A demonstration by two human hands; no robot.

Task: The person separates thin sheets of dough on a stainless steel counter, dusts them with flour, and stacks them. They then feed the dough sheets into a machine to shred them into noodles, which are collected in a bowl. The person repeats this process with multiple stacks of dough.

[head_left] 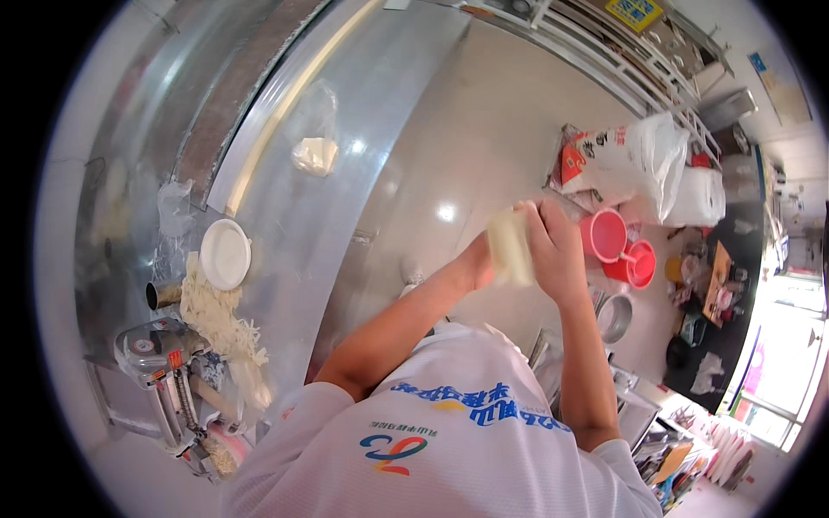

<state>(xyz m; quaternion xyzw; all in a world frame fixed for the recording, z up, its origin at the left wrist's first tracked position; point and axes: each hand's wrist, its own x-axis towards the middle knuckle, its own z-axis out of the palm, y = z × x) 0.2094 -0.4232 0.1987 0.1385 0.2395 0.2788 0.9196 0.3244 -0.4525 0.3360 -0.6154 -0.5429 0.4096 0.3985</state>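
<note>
Both my hands are raised over the tiled floor, right of the steel counter. A pale cream piece (510, 248) that looks like dough is between them, blurred, so its exact kind is unclear. My left hand (477, 261) closes on its left side, its fingers mostly hidden behind the piece. On the other side my right hand (554, 247) grips it with bent fingers near the top. To the left, a heap of pale shreds like cut noodles (210, 312) lies on the steel counter (298, 259) beside a white round dish (226, 254).
A metal machine (157, 352) and a small metal cylinder (162, 295) stand at the left. Farther up the counter lies a clear bag with a cream lump (316, 156). A pink bucket (604, 235), a red bucket (637, 264) and a white sack (617, 155) stand right.
</note>
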